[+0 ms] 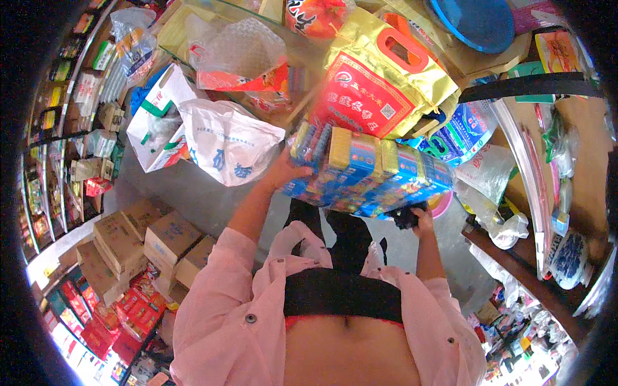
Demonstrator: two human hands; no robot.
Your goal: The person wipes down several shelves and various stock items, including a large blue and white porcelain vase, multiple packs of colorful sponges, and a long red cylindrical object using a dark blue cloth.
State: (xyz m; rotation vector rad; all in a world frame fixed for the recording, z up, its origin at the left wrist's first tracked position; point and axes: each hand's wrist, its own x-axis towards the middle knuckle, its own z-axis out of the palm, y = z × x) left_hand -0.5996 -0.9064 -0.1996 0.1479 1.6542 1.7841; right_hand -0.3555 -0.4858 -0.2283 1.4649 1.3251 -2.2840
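A shrink-wrapped block of small blue and yellow boxes is held out in front of my body, a little blurred. My left hand grips its left end, where some dark cylindrical items in clear wrap lie against it. At the block's lower right edge is my right hand, its fingers closed on a crumpled black item, perhaps a bag or cloth. Just beyond the block stands a gold bag with a red panel and handle. Part of a pink basin shows beneath the block's right end.
White plastic bags and an open white carton lie at the front left. Cardboard boxes are stacked at the lower left, beside stocked shelves. A brown counter edge runs along the right. A blue round lid or basin is at the top right.
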